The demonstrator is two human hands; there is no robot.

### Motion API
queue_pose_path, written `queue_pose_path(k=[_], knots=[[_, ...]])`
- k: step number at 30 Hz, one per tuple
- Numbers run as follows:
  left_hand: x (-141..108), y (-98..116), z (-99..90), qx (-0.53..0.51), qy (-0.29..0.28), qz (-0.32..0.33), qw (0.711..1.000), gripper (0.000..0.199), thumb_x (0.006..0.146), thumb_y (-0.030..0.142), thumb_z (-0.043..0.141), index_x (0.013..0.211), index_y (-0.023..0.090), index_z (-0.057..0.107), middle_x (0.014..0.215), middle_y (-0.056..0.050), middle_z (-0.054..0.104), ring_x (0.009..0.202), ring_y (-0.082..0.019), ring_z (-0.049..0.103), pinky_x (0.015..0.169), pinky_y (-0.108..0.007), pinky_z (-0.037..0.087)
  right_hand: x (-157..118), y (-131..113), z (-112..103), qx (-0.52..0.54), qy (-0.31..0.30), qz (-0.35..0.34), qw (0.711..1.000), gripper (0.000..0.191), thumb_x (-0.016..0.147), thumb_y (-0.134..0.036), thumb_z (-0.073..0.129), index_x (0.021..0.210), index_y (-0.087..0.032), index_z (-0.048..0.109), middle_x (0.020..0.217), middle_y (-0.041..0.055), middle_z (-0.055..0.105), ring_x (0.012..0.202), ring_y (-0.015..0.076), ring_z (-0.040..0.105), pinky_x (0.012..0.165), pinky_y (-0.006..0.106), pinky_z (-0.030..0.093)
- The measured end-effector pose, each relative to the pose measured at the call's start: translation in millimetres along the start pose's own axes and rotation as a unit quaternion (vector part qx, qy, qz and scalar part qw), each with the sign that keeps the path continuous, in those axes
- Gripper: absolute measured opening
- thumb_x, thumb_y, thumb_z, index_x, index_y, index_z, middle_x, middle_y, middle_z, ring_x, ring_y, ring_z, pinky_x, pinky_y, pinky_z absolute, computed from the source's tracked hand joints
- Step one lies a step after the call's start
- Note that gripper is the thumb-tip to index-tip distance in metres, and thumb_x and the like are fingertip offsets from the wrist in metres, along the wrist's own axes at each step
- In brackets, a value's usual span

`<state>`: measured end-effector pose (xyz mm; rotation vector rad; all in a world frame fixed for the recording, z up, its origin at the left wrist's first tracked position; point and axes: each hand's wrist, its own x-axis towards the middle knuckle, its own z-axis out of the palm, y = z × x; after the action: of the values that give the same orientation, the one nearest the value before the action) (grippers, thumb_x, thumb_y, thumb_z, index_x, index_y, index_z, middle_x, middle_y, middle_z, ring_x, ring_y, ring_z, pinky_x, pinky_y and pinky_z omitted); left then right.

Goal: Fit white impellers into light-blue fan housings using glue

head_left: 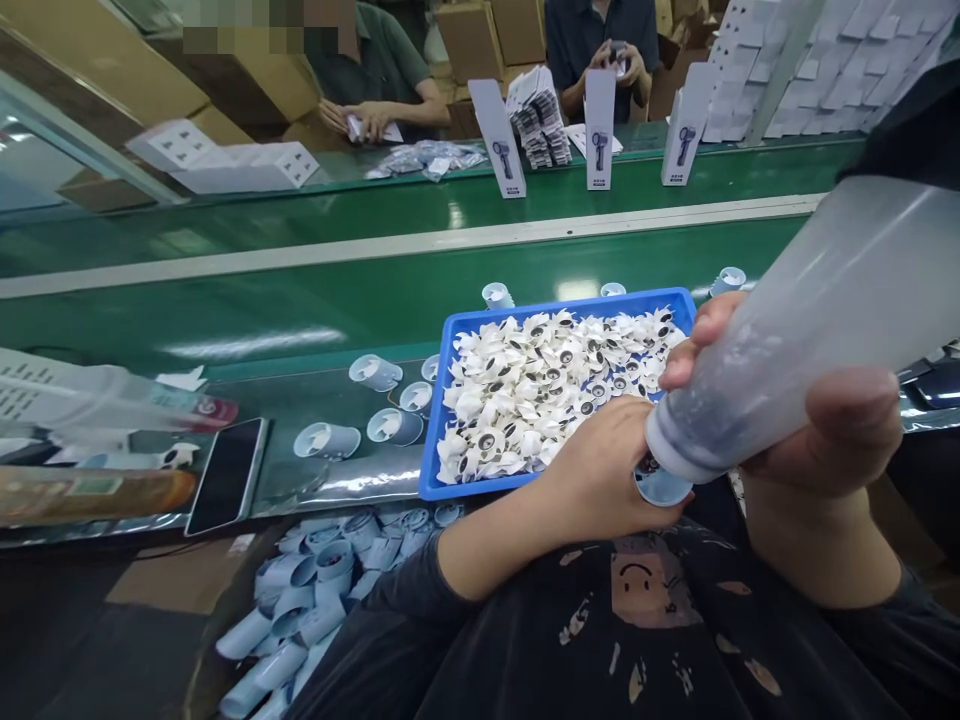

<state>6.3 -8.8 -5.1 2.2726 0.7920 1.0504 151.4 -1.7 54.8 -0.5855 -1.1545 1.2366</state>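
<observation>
My right hand [817, 440] is wrapped round a translucent plastic bottle [817, 300] that is tilted with its white neck pointing down. The neck meets a light-blue cylindrical housing [664, 488], partly hidden behind it. My left hand [600, 465] is closed round that housing, near my lap. Just beyond my hands lies a blue tray [431, 450] heaped with white fan blades [517, 390], several showing dark round hubs. Whether anything comes out of the bottle cannot be seen.
Several light-blue housings with white blades [326, 441] stand left of the tray. A phone [227, 475] lies farther left. Below is a box of loose blue housings [300, 610]. Across the green conveyor [300, 290] stand printed boxes [598, 130]; two co-workers [600, 50] handle small items there.
</observation>
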Motion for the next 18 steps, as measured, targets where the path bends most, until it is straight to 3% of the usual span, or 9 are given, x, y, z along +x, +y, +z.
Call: queue_pose_path(k=[7,12,18], knots=[[-0.4,3.0,-3.3,-0.010,-0.008,-0.013,1.000,0.028,0.070,0.022,0.070,0.094,0.025,0.056,0.087,-0.003,0.067,0.088,-0.027,0.067,0.078,-0.045,0.058,-2.8,-1.8,2.7,-0.042,-0.005,0.029,0.999,0.044,0.067,-0.056,0.081,0.093,-0.024,0.066,0.094,0.0048,0.062,0.073,0.0216,0.064,0.059,0.037,0.061],[-1.5,0.9,-3.8,-0.001,0.000,-0.004,1.000,0.025,0.071,0.022,0.068,0.091,0.026,0.055,0.084,-0.002,0.065,0.086,-0.025,0.066,0.075,-0.043,0.057,-1.9,-2.4,0.9,-0.027,-0.018,0.014,0.999,0.036,0.071,-0.049,0.081,0.095,-0.029,0.066,0.093,0.0013,0.063,0.074,0.0209,0.065,0.060,0.037,0.062],[-2.5,7.5,-6.8,-0.017,-0.005,-0.026,0.999,0.025,0.071,0.020,0.068,0.093,0.021,0.057,0.088,-0.006,0.066,0.085,-0.026,0.065,0.073,-0.042,0.055,6.3,2.8,5.7,-0.039,0.021,0.024,0.999,0.045,0.063,-0.057,0.083,0.085,-0.021,0.069,0.087,0.0056,0.065,0.066,0.0209,0.064,0.053,0.034,0.059]])
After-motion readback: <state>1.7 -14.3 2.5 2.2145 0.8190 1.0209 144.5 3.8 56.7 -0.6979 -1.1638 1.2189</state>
